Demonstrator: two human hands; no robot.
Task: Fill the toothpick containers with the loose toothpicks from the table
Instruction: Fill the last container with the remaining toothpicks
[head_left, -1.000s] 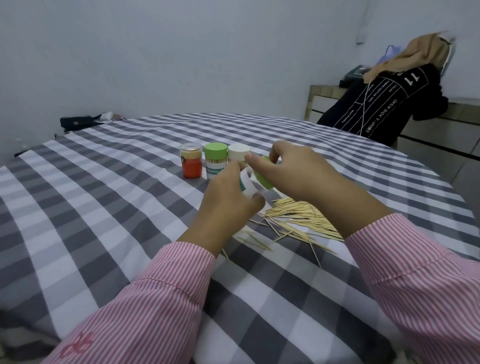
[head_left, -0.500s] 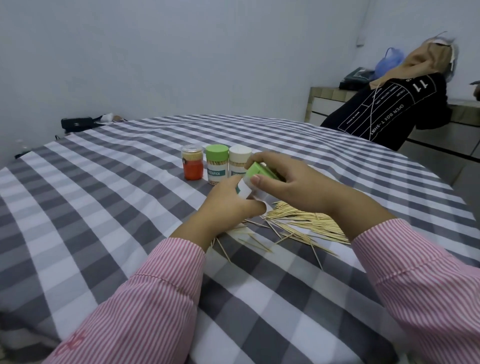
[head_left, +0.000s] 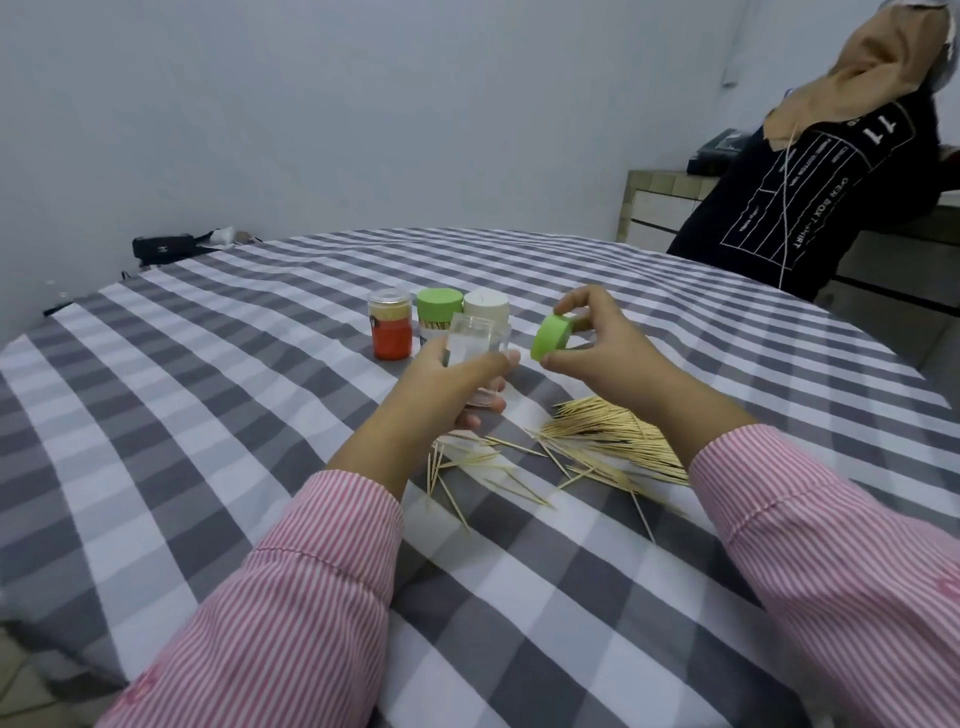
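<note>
Fingers have lifted green lid off clear container.

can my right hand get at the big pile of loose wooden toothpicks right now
Probably not yet. The right hand pinches the round green plastic lid, so its fingers are occupied. The pile of loose wooden toothpicks lies uncovered on the checked tablecloth just below that hand; once the lid is set down, nothing blocks it.

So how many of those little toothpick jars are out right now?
4. Three stand in a row: the orange jar, the green-lidded jar and the white-lidded jar. The left hand holds a clear jar, open.
</note>
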